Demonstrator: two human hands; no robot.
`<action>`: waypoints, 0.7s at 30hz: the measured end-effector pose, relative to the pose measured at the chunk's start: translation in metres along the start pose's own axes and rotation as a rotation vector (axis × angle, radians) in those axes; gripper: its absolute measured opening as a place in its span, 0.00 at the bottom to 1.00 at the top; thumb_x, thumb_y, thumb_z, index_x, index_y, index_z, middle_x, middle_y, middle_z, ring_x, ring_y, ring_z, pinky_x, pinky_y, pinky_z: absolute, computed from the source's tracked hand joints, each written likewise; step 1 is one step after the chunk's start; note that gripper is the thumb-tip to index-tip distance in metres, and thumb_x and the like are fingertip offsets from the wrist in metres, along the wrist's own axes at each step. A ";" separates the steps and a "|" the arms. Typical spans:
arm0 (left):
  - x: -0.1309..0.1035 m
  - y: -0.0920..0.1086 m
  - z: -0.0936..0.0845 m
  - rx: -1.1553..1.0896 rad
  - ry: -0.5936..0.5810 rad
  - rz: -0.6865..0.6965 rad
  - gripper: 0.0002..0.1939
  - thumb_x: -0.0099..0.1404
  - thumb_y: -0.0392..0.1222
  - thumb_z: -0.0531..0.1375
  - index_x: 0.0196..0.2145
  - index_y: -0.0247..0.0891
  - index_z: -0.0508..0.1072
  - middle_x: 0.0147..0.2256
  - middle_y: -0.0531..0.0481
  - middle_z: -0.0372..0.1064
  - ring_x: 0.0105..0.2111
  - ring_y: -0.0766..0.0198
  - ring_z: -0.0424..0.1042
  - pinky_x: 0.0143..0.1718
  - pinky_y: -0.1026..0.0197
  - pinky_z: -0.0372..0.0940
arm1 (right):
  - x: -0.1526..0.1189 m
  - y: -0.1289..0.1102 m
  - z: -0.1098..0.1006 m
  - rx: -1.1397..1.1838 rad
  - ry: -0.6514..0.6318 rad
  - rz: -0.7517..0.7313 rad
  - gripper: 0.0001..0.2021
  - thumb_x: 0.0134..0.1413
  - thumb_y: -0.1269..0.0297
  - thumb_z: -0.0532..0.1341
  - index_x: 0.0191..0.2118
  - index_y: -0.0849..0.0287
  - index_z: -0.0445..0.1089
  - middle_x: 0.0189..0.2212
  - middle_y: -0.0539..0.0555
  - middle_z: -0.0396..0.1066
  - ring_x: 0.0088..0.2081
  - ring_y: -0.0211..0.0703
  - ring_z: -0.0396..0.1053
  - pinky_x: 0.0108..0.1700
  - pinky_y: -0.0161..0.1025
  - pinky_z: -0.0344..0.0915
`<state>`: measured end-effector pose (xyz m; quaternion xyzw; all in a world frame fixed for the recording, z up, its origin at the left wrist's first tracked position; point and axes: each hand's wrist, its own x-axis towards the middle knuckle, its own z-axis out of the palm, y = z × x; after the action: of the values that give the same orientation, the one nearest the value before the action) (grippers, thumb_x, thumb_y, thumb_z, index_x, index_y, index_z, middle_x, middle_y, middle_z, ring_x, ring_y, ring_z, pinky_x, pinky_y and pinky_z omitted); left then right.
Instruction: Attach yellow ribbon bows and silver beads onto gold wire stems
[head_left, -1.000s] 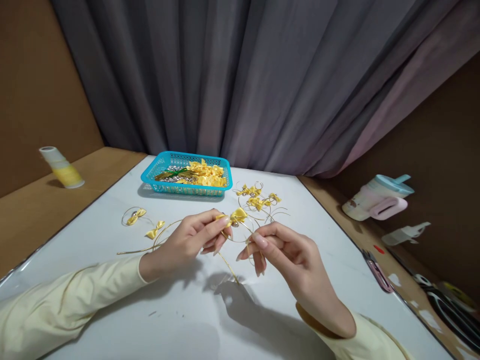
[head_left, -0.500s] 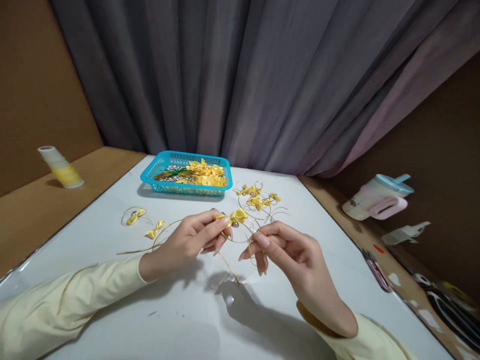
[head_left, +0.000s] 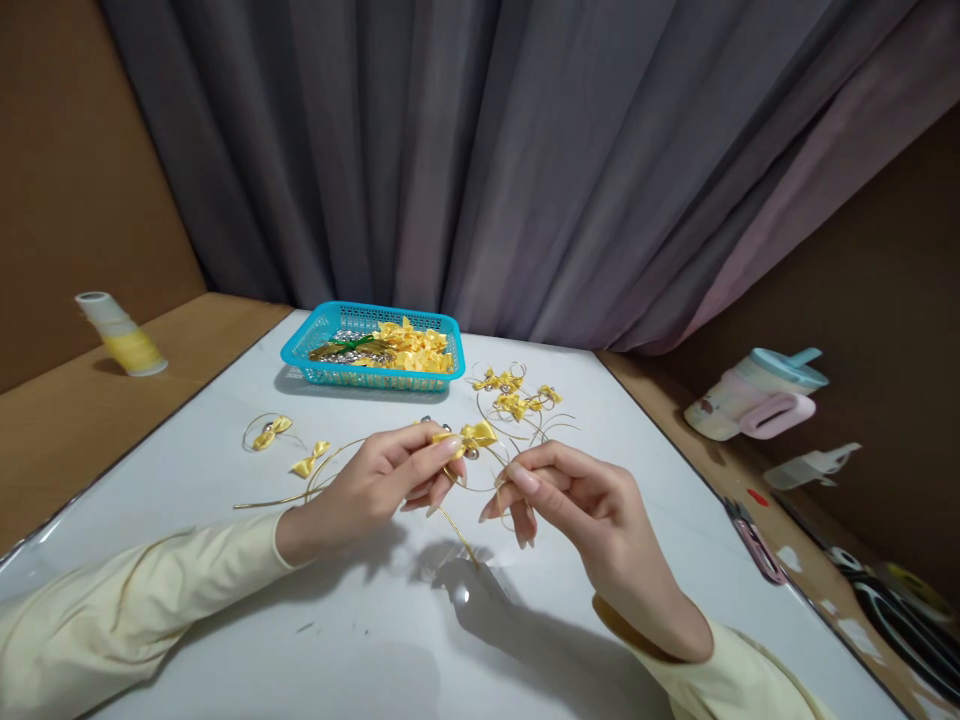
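Observation:
Between finger and thumb, my left hand pinches a yellow satin bow at its left side. A small silver bell hangs under the bow. Thin gold cord loops from the bow to my right hand, whose thumb and fingertips are closed on it. Both hands are raised a little above the white tabletop. Left of them lie a loose yellow bow and a bow with bell and cord ring. More gold cord runs under my left hand.
A blue basket with yellow bows and silver bells stands at the back. Several corded bows lie right of it. Along the right edge are a lidded cup, a small plastic bottle and pink-handled snips. A spool stands left.
Both hands stay almost in place. The bow has turned slightly, and the cord at my right fingers has shifted a little.

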<state>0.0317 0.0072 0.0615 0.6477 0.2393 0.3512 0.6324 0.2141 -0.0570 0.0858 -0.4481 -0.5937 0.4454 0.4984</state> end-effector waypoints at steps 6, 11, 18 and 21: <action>0.001 0.001 0.000 0.026 0.006 0.014 0.14 0.67 0.46 0.51 0.29 0.36 0.67 0.18 0.57 0.57 0.19 0.72 0.55 0.20 0.67 0.52 | 0.002 -0.002 -0.004 0.021 -0.020 0.046 0.10 0.55 0.60 0.60 0.28 0.61 0.68 0.22 0.55 0.74 0.19 0.35 0.62 0.23 0.36 0.60; 0.003 -0.002 0.000 0.173 0.106 0.091 0.13 0.68 0.45 0.50 0.30 0.36 0.67 0.20 0.57 0.58 0.21 0.71 0.56 0.23 0.67 0.54 | 0.004 0.000 -0.011 0.053 0.055 0.057 0.08 0.55 0.63 0.60 0.29 0.60 0.69 0.21 0.54 0.73 0.23 0.37 0.65 0.25 0.35 0.59; 0.003 -0.005 -0.002 0.451 0.180 0.179 0.16 0.68 0.44 0.47 0.24 0.37 0.63 0.23 0.54 0.62 0.25 0.68 0.60 0.28 0.64 0.57 | 0.003 0.001 -0.006 -0.164 0.299 -0.191 0.06 0.55 0.64 0.61 0.28 0.55 0.72 0.45 0.54 0.69 0.48 0.45 0.64 0.39 0.38 0.64; 0.000 -0.005 -0.001 0.556 0.134 0.225 0.17 0.68 0.42 0.47 0.23 0.37 0.62 0.24 0.53 0.63 0.26 0.68 0.63 0.30 0.64 0.58 | 0.009 -0.003 -0.007 -0.130 0.178 -0.138 0.06 0.54 0.64 0.62 0.28 0.54 0.74 0.49 0.54 0.66 0.53 0.47 0.60 0.50 0.42 0.60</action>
<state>0.0322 0.0083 0.0571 0.7938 0.2941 0.3820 0.3707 0.2196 -0.0481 0.0914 -0.4754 -0.6039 0.3292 0.5485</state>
